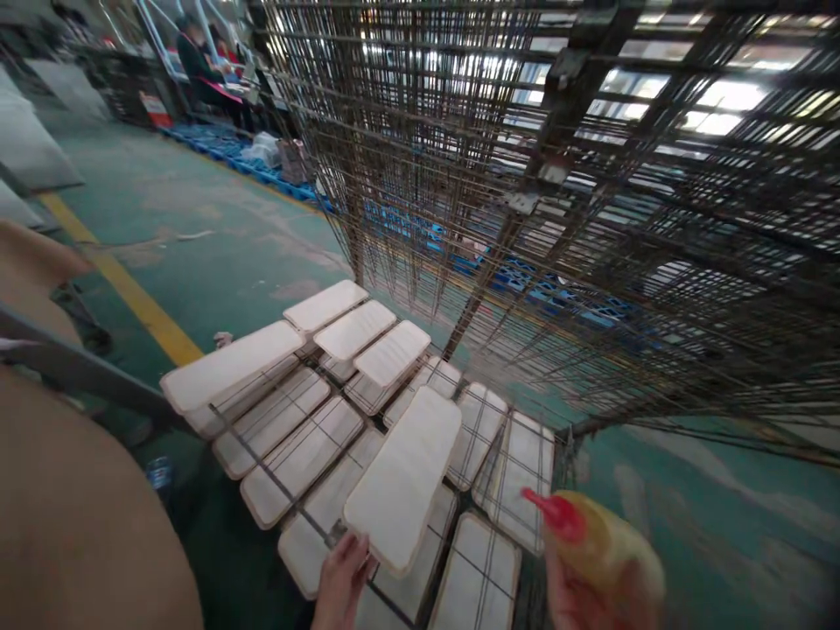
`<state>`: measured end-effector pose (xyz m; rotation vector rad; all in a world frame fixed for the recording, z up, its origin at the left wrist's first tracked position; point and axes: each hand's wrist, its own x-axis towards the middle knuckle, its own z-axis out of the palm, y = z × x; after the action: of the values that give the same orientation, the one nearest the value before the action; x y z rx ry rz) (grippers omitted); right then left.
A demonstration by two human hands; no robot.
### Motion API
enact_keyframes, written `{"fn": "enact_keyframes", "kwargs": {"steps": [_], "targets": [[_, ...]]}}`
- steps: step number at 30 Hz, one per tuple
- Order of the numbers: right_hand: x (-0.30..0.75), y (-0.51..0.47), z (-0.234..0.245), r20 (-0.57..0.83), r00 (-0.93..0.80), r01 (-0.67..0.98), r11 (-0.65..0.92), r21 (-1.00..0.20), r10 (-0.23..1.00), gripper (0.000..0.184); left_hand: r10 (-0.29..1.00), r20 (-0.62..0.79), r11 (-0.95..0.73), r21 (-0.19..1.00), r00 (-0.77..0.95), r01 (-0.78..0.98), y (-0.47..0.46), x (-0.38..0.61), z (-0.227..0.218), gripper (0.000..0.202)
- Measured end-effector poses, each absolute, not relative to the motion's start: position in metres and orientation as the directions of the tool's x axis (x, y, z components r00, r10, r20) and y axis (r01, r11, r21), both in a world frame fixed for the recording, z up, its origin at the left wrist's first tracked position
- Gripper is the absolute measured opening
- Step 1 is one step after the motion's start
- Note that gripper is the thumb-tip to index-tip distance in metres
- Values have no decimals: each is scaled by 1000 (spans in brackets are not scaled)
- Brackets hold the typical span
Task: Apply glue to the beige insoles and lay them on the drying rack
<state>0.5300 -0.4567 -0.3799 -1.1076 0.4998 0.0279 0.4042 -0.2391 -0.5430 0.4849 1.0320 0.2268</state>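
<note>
My left hand (342, 573) is closed at the near end of a white rounded rectangular panel (405, 477), its fingers against the panel's edge. That panel lies at a slant over a wire shelf bar (308, 518), above other similar panels. In my right hand (584, 599) is a yellow squeeze bottle (610, 542) with a red pointed nozzle (555, 514), tilted so that the nozzle points left; it is somewhat blurred. Several more white panels, such as one at the left (233, 366) and one at the back (325, 304), rest on the wire shelves.
Stacked wire shelves (433, 131) of the rack tilt up above the panels. Blue pallets (223, 156) stand on the green floor (164, 245), which carries a yellow line (148, 302). A person (206, 74) sits at the back left. A large tan surface (79, 516) fills the lower left.
</note>
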Motion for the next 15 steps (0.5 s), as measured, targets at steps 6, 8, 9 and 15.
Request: {"fn": "enact_keyframes", "kwargs": {"steps": [6,8,9,15], "targets": [[567,-416,-381,-357,877,-130,555,-822,-323,54,406,-742,855,514,534,64,-232,428,-500,34],[575,-408,-386,-303,888,-92,512,-854,-346,53,398,-726,847,525,561,78,-231,430,-488,34],[580,-406,-389,-272,889,-68,482,-874,-368,53,388,-715,846,527,582,83,-231,431,-482,35],[610,-416,-397,-148,834,50,340,-939,-532,55,323,-675,866,493,664,79,-241,444,-455,44]]}}
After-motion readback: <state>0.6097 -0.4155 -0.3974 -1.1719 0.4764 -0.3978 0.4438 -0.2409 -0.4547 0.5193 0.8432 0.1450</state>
